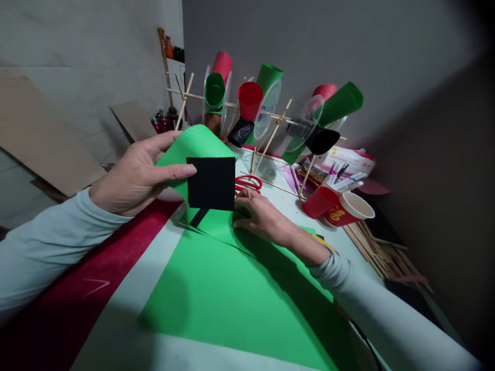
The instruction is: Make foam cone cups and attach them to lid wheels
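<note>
Mid-frame, the left hand (133, 178) clamps a curled green sheet (203, 141), its thumb lapping the upper left edge of a black square (211, 183) in front of it. By the square's lower right corner, the right hand (263, 216) bends its fingers; whether they pinch anything, I can't tell.

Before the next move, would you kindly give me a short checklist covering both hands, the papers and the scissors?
1. Left hand holding the curled green paper: ok.
2. Black square mostly uncovered: ok; the thumb overlaps only its left edge.
3. Right hand pinching something: cannot tell; its fingertips are beside the square's lower right corner.
4. Large green sheet evenly lit: not ok; shadow crosses it.
5. Red-handled scissors fully visible: not ok; partly hidden.
</note>
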A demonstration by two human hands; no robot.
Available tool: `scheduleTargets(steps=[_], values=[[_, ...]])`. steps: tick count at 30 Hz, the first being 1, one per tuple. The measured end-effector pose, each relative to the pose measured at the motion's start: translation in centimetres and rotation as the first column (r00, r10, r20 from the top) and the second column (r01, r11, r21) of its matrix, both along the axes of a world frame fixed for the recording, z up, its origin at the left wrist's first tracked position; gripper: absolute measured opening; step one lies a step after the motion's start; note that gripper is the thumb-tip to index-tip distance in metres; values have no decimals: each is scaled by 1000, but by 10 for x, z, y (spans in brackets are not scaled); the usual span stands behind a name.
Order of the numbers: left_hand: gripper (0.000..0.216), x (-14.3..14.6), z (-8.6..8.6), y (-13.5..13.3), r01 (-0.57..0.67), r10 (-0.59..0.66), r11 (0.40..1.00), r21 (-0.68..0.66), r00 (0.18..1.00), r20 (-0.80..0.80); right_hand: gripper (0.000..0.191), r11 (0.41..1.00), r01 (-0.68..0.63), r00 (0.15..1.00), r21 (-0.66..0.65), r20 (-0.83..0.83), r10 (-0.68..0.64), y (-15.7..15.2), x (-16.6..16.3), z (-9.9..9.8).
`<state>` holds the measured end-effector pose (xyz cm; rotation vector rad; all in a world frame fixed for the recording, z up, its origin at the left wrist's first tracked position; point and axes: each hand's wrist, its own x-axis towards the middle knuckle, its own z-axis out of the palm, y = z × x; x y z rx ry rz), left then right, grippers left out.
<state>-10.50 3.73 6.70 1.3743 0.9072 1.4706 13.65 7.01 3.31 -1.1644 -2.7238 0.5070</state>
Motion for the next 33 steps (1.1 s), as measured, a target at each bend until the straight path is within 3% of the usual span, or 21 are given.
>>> scheduleTargets(steps=[6, 16, 26, 33], values=[[52, 0, 8, -5, -7, 5, 999, 41, 999, 50, 17, 996, 57, 994, 75, -94, -50, 2, 3, -2], [53, 4, 17, -25, -28, 25, 998, 50, 998, 61, 18, 1000, -20, 997, 10, -69, 21, 0, -4, -1], [47, 1, 9, -32, -80, 77, 996, 25, 991, 108, 21, 994, 52, 998, 93, -33, -49, -18, 0, -13], [47, -5, -3, -28, -93, 92, 995, 44, 996, 21, 28, 998, 10, 999, 61, 32, -12, -21, -6, -5]])
